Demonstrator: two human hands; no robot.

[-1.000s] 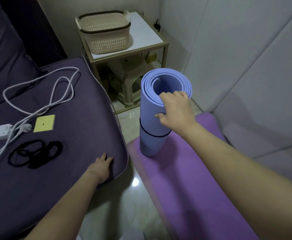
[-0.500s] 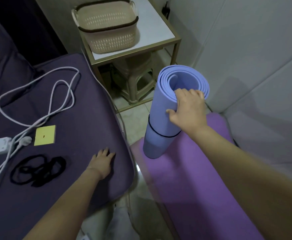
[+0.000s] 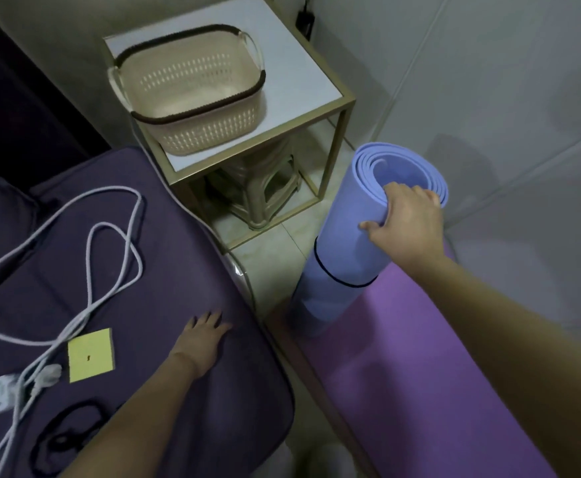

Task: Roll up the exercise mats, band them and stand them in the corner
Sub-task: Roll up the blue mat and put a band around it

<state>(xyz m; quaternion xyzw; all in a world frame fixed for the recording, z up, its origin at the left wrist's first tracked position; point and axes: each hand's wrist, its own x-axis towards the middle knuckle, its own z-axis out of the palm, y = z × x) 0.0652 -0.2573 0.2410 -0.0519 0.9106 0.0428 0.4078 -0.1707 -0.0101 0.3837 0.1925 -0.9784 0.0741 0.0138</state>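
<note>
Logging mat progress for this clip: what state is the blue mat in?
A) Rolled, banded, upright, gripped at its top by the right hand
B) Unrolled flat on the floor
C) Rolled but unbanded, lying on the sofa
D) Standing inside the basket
A: the blue mat stands rolled and upright with a black band round it, and the right hand grips its top rim.

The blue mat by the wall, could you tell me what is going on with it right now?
A person holds the rolled blue mat upright near the wall, beside the side table. The right hand grips its top rim, and a black band is round it. The left hand rests flat on the dark cushion. The purple mat lies flat, not yet rolled, and spare bands lie on the cushion.
</note>
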